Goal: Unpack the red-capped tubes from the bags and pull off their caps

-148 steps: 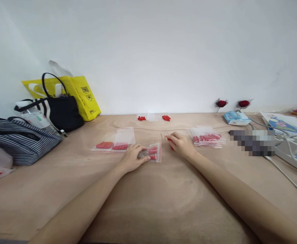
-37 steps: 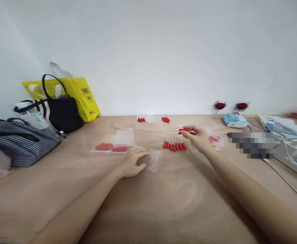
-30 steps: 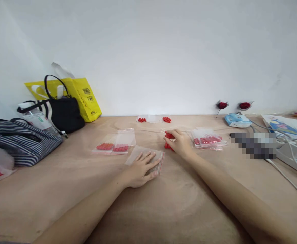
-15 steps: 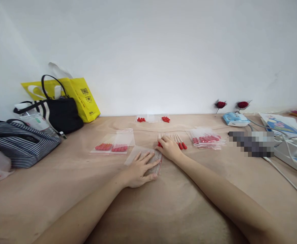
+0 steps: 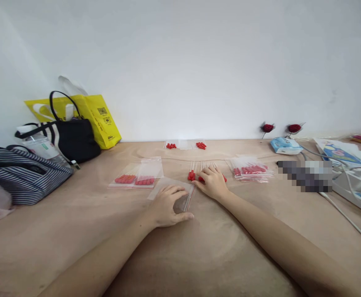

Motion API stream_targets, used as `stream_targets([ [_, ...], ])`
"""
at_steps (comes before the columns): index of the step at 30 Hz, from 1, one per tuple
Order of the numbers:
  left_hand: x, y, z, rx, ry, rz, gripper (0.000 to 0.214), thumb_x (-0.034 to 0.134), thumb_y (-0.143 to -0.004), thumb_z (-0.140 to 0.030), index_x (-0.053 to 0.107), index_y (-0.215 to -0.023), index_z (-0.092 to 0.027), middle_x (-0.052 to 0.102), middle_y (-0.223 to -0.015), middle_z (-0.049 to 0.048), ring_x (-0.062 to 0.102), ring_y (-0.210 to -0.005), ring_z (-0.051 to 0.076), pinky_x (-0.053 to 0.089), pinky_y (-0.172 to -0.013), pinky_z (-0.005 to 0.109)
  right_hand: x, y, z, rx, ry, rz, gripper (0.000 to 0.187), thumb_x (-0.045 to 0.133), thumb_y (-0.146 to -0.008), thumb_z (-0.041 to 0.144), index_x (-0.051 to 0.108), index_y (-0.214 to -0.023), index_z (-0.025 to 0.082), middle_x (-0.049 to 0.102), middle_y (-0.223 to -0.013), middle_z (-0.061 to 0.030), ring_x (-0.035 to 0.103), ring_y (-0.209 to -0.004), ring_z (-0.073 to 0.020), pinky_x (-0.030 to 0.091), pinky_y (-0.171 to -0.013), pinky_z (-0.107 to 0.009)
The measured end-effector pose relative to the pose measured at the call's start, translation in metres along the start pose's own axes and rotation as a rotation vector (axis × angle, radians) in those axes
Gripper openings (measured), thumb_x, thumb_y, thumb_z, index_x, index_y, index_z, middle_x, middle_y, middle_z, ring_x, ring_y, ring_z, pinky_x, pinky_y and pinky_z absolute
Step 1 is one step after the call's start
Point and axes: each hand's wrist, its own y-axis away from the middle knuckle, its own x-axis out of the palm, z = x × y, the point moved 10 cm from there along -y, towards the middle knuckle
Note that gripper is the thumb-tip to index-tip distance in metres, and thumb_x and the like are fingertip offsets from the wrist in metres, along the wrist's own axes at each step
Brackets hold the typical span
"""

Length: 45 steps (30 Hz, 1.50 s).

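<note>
Fingers of the right hand [image 5: 212, 184] spread across a row of red-tipped sticks [image 5: 191, 176], thumb out to the left, closed around nothing visible. Too covered to tell how many lie beneath. Fingers of the left hand [image 5: 168, 208] loosely bent and parted, thumb stretched rightward, over a flat clear bag [image 5: 186, 202] just left of and nearer than the sticks; no pinch on the film to be seen.

For tidy handling, press lightly with flat fingertips and nudge from the sides, as the round tips will probably roll. Best with stems parallel, red tips near and level. Pin the bag by its left part, with the red-lined edge on the right uncovered and uncreased.

Farther left on the bench [image 5: 168, 264], two filled bags [image 5: 125, 180] side by side. Just right of the right hand, a stack of filled bags [image 5: 251, 169], liable to be knocked by a wide rightward sweep. At the far edge, red clusters [image 5: 201, 145] by the wall [image 5: 193, 74].

Far left, a yellow bag [image 5: 104, 119], black bag [image 5: 78, 138] and striped bag [image 5: 33, 177], well apart from the hands. Over on the right, a blue packet [image 5: 285, 145], a pixelated object [image 5: 304, 174] and a white cable [image 5: 347, 218], not in the way.
</note>
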Motion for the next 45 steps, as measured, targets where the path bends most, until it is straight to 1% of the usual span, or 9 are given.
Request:
stream_targets([
  [10, 0.003, 0.000, -0.021, 0.121, 0.004, -0.024, 0.024, 0.051, -0.078, -0.036, 0.060, -0.092, -0.020, 0.064, -0.092, 0.0049, 0.058, -0.089, 0.020, 0.045, -0.078, 0.032, 0.012, -0.015, 0.013, -0.061, -0.035, 0.098, 0.024, 0.050, -0.080, 0.035, 0.059, -0.099, 0.023, 0.059, -0.101, -0.0059, 0.045, -0.097, -0.0233, 0.025, -0.084, -0.040],
  [22, -0.004, 0.000, -0.013, -0.037, -0.046, -0.018, 0.010, 0.044, -0.070, -0.013, 0.048, -0.063, -0.018, 0.058, -0.065, 0.0000, 0.054, -0.060, 0.013, 0.040, -0.056, 0.022, 0.010, -0.004, 0.006, -0.077, -0.006, 0.078, 0.025, 0.043, -0.080, 0.017, 0.060, -0.098, 0.022, 0.062, -0.095, -0.0059, 0.045, -0.096, -0.0215, 0.020, -0.089, -0.041],
  [25, -0.023, 0.005, -0.018, -0.021, -0.083, -0.069, 0.012, 0.040, -0.071, -0.012, 0.049, -0.065, -0.018, 0.057, -0.061, -0.0015, 0.053, -0.055, 0.011, 0.038, -0.051, 0.021, 0.002, 0.002, 0.007, -0.088, -0.016, 0.022, 0.024, 0.044, -0.080, 0.018, 0.061, -0.096, 0.022, 0.061, -0.097, -0.0056, 0.046, -0.095, -0.0206, 0.021, -0.089, -0.040],
  [28, -0.061, 0.012, -0.012, -0.021, -0.102, -0.241, 0.013, 0.040, -0.076, -0.018, 0.051, -0.069, -0.019, 0.061, -0.065, -0.0015, 0.055, -0.056, 0.011, 0.040, -0.053, 0.020, -0.012, 0.017, 0.002, -0.101, -0.040, -0.041, 0.021, 0.047, -0.080, 0.021, 0.062, -0.094, 0.022, 0.060, -0.097, -0.0055, 0.047, -0.092, -0.0193, 0.023, -0.087, -0.038],
  [33, -0.136, 0.019, 0.045, -0.167, -0.221, -0.660, 0.015, 0.045, -0.079, -0.027, 0.050, -0.068, -0.018, 0.066, -0.086, 0.0015, 0.061, -0.062, 0.012, 0.045, -0.054, 0.021, -0.031, 0.044, -0.016, -0.119, -0.078, -0.073, 0.017, 0.048, -0.081, 0.024, 0.063, -0.088, 0.022, 0.061, -0.091, -0.0039, 0.048, -0.086, -0.0171, 0.027, -0.082, -0.035],
  [36, -0.163, 0.022, 0.078, -0.192, -0.410, -0.842, 0.015, 0.042, -0.080, -0.026, 0.052, -0.071, -0.018, 0.067, -0.089, 0.0034, 0.062, -0.062, 0.013, 0.047, -0.058, 0.024, -0.036, 0.050, -0.026, -0.102, -0.089, -0.071, 0.017, 0.048, -0.082, 0.029, 0.064, -0.086, 0.022, 0.061, -0.090, -0.0044, 0.049, -0.085, -0.0170, 0.029, -0.079, -0.034],
  [38, -0.159, 0.017, 0.095, -0.130, -0.507, -0.801, 0.017, 0.041, -0.080, -0.025, 0.052, -0.068, -0.019, 0.067, -0.091, 0.0044, 0.063, -0.076, 0.018, 0.048, -0.069, 0.028, -0.037, 0.050, -0.027, -0.098, -0.093, -0.071, 0.019, 0.048, -0.083, 0.030, 0.064, -0.084, 0.021, 0.061, -0.088, -0.0050, 0.049, -0.084, -0.0172, 0.030, -0.078, -0.034],
  [41, -0.123, 0.010, 0.119, 0.001, -0.475, -0.499, 0.022, 0.039, -0.080, -0.028, 0.055, -0.067, -0.021, 0.067, -0.092, 0.0038, 0.063, -0.083, 0.018, 0.047, -0.076, 0.028, -0.036, 0.049, -0.023, -0.115, -0.116, -0.063, 0.019, 0.047, -0.083, 0.029, 0.064, -0.084, 0.021, 0.061, -0.087, -0.0049, 0.049, -0.084, -0.0168, 0.030, -0.077, -0.034],
  [45, -0.090, 0.023, 0.147, -0.028, -0.354, -0.267, 0.026, 0.037, -0.081, -0.034, 0.058, -0.079, -0.020, 0.067, -0.089, 0.0052, 0.062, -0.083, 0.017, 0.047, -0.075, 0.027, -0.033, 0.048, -0.018, -0.134, -0.146, -0.036, 0.018, 0.048, -0.083, 0.027, 0.065, -0.084, 0.021, 0.060, -0.087, -0.0049, 0.049, -0.086, -0.0167, 0.030, -0.078, -0.034],
])
